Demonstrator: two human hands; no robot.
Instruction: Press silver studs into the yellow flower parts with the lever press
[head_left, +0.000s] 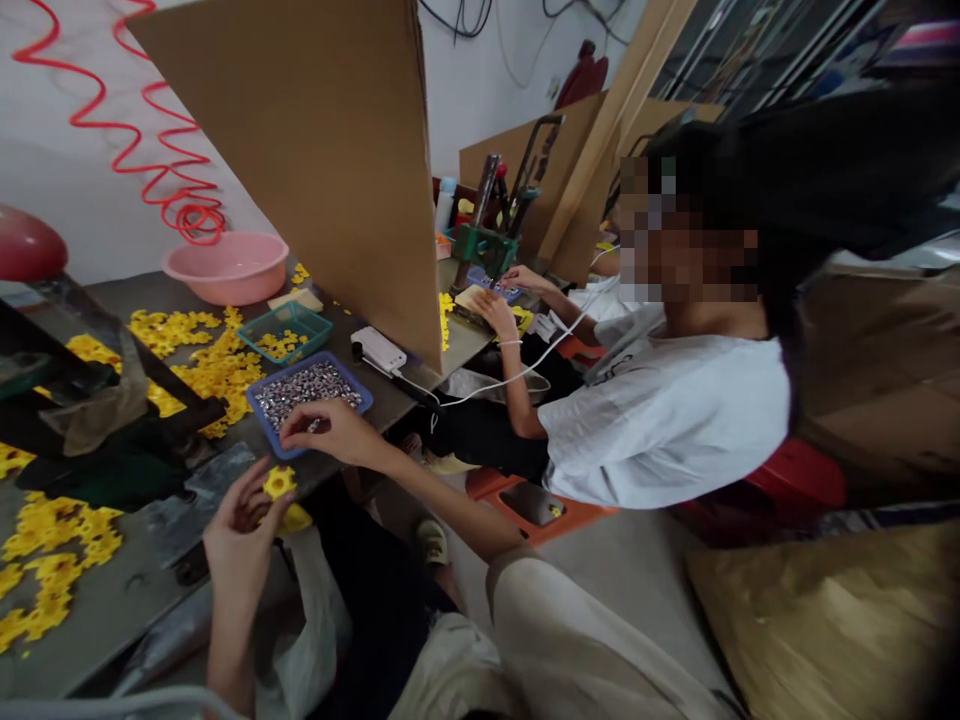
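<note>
My left hand (244,525) is closed around a yellow plastic gear-shaped part (280,483), held up near the table's front edge. My right hand (334,428) reaches into a blue tray (309,391) full of small silvery metal pieces, its fingers pinched together on one or more of them. Loose yellow plastic parts (199,365) lie heaped on the grey table beyond the tray and at my lower left (52,560).
A green basket (285,332) and a pink basin (225,268) stand further back. A dark press machine (82,390) is at the left. A cardboard divider (330,150) separates me from a seated person in a white shirt (667,410). A white charger (379,350) lies by the divider.
</note>
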